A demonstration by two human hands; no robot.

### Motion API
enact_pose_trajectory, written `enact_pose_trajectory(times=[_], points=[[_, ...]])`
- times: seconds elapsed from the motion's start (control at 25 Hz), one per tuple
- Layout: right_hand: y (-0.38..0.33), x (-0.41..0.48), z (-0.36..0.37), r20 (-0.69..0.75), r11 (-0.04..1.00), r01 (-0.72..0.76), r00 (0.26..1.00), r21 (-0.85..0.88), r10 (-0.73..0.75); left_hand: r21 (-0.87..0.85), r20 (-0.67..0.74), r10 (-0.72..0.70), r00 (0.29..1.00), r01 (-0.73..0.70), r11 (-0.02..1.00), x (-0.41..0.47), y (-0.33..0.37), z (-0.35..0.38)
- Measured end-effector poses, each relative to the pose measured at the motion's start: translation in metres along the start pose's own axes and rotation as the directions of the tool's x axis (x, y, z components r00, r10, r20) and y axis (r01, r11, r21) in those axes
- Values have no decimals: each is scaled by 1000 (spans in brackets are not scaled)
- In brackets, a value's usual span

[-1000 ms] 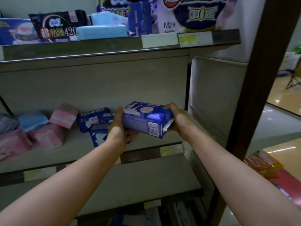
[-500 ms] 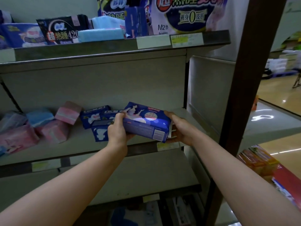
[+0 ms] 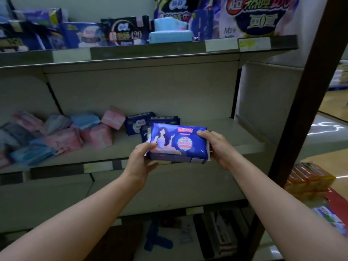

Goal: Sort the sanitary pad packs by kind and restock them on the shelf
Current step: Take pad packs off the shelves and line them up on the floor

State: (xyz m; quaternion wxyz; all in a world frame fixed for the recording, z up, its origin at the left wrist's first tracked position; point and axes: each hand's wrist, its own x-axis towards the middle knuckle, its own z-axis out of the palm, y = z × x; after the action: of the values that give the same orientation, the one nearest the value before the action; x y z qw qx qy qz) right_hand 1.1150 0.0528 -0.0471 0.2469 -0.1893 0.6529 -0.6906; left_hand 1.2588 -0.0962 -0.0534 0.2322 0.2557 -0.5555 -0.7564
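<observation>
A dark blue sanitary pad pack with a drawn figure and a red label is held face up over the front edge of the middle shelf. My left hand grips its left end and my right hand grips its right end. Just behind it on the shelf lie a few similar dark blue packs. Pink packs and light blue packs lie jumbled further left on the same shelf.
The upper shelf carries larger blue, black and light blue packs. A dark upright post stands at the right. Orange packs sit low at the right. The bottom shelf holds dark items.
The pack has tilted so that its printed face now points up at me, and it sits slightly further right. Both hands keep hold of its ends.
</observation>
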Motion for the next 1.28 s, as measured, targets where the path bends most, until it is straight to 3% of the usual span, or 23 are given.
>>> enact_pose_trajectory(times=[0.28, 0.4, 0.56, 0.72, 1.0, 1.28], points=[[31, -57, 49, 160, 993, 117, 980, 15, -118, 33, 242, -27, 970, 19, 999, -43, -17, -90], [37, -76, 53, 252, 985, 171, 952, 26, -172, 126, 277, -8, 961, -28, 992, -57, -21, -111], [34, -91, 52, 317, 966, 246, 925, -80, -210, 155, 259, 103, 960, -146, 977, -61, -24, -116], [35, -96, 41, 321, 957, 250, 927, -145, -193, 109, 216, 118, 969, -144, 983, -68, -37, -104], [92, -81, 11, 301, 872, 194, 952, -450, -56, 213, 45, -92, 995, 81, 974, -67, -93, -83], [159, -57, -25, 291, 849, 101, 954, -518, 64, 221, -116, -174, 978, 196, 955, -62, -158, -53]])
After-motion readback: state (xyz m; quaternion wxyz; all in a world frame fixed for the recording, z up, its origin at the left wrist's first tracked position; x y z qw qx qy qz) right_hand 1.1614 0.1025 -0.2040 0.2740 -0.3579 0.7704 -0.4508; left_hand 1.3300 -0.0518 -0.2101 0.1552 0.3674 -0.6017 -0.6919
